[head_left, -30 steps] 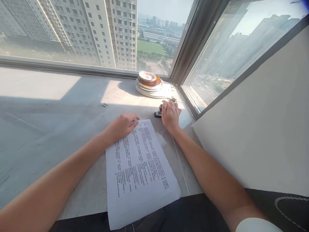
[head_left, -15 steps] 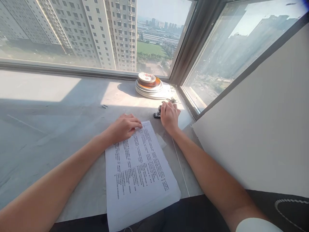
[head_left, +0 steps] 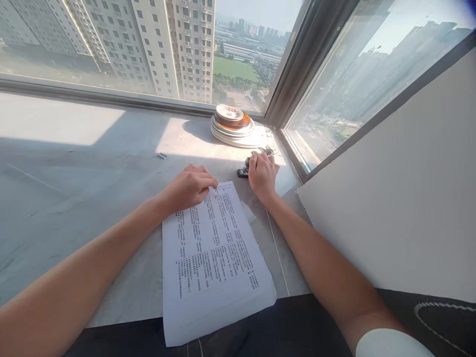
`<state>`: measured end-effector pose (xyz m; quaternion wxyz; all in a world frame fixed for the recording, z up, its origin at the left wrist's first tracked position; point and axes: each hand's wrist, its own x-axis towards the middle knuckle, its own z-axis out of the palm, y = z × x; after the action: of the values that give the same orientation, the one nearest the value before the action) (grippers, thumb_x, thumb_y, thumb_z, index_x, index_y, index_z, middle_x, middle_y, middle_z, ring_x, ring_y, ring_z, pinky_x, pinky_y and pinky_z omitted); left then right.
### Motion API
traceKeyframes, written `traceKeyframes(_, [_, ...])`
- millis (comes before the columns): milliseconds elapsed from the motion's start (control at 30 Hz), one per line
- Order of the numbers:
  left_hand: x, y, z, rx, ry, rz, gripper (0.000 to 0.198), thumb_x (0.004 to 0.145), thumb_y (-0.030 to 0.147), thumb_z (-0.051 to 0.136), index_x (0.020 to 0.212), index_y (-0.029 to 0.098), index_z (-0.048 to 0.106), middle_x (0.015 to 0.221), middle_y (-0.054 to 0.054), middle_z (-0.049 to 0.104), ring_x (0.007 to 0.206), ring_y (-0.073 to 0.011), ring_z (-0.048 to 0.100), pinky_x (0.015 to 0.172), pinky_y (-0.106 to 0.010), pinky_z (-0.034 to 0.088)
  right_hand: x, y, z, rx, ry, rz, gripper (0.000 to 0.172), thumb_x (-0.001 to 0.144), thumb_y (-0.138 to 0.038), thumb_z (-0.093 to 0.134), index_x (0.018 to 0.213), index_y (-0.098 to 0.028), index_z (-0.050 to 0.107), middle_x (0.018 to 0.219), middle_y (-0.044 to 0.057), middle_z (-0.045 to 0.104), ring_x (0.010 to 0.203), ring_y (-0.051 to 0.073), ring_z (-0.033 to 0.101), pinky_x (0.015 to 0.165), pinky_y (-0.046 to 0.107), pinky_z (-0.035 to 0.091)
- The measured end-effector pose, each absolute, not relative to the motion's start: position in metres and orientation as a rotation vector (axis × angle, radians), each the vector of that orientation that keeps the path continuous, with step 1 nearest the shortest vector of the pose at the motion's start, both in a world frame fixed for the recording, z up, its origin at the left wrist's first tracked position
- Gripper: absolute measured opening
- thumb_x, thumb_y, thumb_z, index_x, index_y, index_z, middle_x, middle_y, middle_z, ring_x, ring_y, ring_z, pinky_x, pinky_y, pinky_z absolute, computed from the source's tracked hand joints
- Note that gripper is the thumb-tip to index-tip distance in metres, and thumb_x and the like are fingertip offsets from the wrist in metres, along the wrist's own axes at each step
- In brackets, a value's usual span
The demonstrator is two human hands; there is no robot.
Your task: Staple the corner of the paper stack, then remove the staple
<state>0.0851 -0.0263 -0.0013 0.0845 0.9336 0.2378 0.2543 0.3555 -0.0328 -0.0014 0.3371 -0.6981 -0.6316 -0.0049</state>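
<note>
Printed sheets of paper lie on the stone sill, their near end hanging over its front edge. My left hand rests at their upper left corner, fingers bent and closed on the paper edge; the fingers hide part of that corner. Just past the top right of the sheets, my right hand is wrapped round a small black stapler. Only the stapler's left end shows, apart from the paper; my fingers cover the rest. Small metal staples lie beyond my left hand.
A stack of plates stands in the window corner. Small metal items, perhaps keys, lie just behind my right hand. A white wall slants along the right, and window frames bound the sill at the back.
The view has shifted slightly, so the sill and hands sit a little higher. Both hands keep nearly the same places, the left at the paper corner, the right on the stapler.
</note>
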Motion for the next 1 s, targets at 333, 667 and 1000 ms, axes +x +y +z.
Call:
traceKeyframes(333, [0.09, -0.028, -0.004, 2.788, 0.702, 0.555, 0.043, 0.098, 0.011, 0.051, 0.125, 0.026, 0.081, 0.133, -0.007, 0.079, 0.122, -0.0285, 0.067, 0.102, -0.046, 0.048, 0.356, -0.029, -0.007, -1.774, -1.627, -0.042, 0.045, 0.115, -0.035, 0.024, 0.085, -0.024, 0.056, 0.101, 0.01, 0.064, 0.107, 0.03, 0.055, 0.096, 0.048, 0.036])
traceKeyframes(667, [0.088, -0.024, -0.009, 2.776, 0.73, 0.519, 0.042, 0.107, 0.018, 0.048, 0.13, 0.029, 0.081, 0.138, -0.009, 0.076, 0.124, -0.0292, 0.069, 0.103, -0.047, 0.047, 0.357, -0.031, -0.004, -1.677, -1.618, 0.006, 0.039, 0.115, -0.034, 0.033, 0.081, -0.024, 0.05, 0.09, 0.006, 0.067, 0.093, 0.025, 0.06, 0.097, 0.049, 0.041])
traceKeyframes(1000, [0.078, -0.013, -0.004, 2.684, 0.772, 0.646, 0.03, 0.107, 0.034, 0.059, 0.128, 0.031, 0.08, 0.136, -0.008, 0.076, 0.121, -0.0293, 0.069, 0.108, -0.05, 0.043, 0.376, -0.029, -0.001, -1.496, -1.638, 0.111, 0.034, 0.108, -0.055, 0.057, 0.091, -0.027, 0.063, 0.1, 0.006, 0.074, 0.096, 0.024, 0.069, 0.092, 0.043, 0.054])
